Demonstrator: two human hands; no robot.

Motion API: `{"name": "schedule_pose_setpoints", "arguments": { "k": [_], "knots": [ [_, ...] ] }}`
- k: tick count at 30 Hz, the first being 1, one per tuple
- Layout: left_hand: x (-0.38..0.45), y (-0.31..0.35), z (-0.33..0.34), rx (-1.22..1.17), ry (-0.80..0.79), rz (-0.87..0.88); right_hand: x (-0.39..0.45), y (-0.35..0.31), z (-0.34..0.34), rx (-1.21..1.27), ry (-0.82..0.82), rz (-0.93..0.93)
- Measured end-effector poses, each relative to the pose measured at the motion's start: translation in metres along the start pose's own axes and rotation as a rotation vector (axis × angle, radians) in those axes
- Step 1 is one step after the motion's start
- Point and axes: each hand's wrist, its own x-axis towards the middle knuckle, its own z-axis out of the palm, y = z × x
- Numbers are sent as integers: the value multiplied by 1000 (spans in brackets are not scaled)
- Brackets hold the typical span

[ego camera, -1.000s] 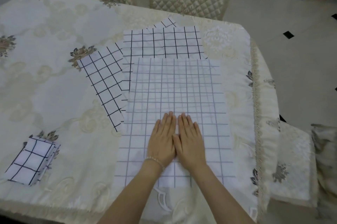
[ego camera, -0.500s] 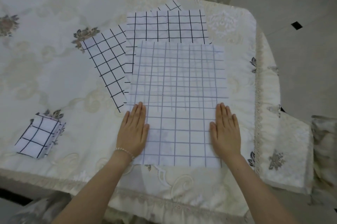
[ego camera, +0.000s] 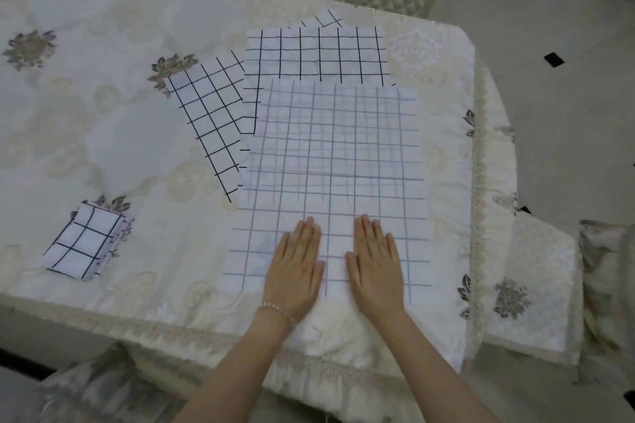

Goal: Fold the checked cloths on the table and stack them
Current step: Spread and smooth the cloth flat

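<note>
Hands: our left hand (ego camera: pixel 296 268) and right hand (ego camera: pixel 375 264) lie flat, fingers straight, slightly apart, gripping nothing; we press to smooth before folding.
Top cloth (ego camera: pixel 336 161): under our palms, pale side up, stretching away from us.
Unfolded cloths (ego camera: pixel 318 54): beyond our fingertips and fanned leftward, waiting.
Folded stack (ego camera: pixel 84 245): well left of our left hand, starting the pile.

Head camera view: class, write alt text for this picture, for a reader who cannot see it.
Two flat hands, left and right, press the near end of a pale checked cloth spread on a cream floral tablecloth. Three more black-checked cloths fan out from under its far-left side, and a small folded stack sits at left.
</note>
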Motion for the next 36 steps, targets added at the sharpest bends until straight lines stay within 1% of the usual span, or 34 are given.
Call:
{"name": "schedule_pose_setpoints", "arguments": {
  "k": [3, 5, 10, 14, 16, 19, 20, 21, 24, 30, 33, 36],
  "knots": [
    [-19, -35, -8, 17, 38, -89, -15, 45, -15, -27, 22, 54],
    [-25, -48, -13, 31, 48, -132, -22, 63, -23, -46, 20, 87],
    [-25, -45, -20, 49, -40, -171, -23, 65, -26, -46, -23, 127],
    [-22, -45, -35, 91, -84, -170, -22, 62, -35, -82, -47, 117],
    [-24, -39, -43, 87, -87, -85, -23, 57, -41, -75, -59, 107],
    [-32, -21, -50, 120, 26, 256, -31, 42, -47, -4, -47, -19],
    [-36, -15, -51, 141, 36, 339, -36, 36, -47, 5, -68, -74],
    [-40, -12, -50, 166, 37, 386, -41, 31, -46, 2, -92, -120],
    [-42, -7, -42, 281, 56, 414, -52, 19, -43, 6, -113, -174],
    [-38, -3, -38, 430, 3, 430, -61, 12, -33, -17, -96, -272],
    [-33, 1, -46, 442, -32, 419, -60, 14, -30, -3, -59, -299],
    [-28, 3, -53, 392, -62, 393, -58, 12, -36, -18, -35, -332]
  ]
}}
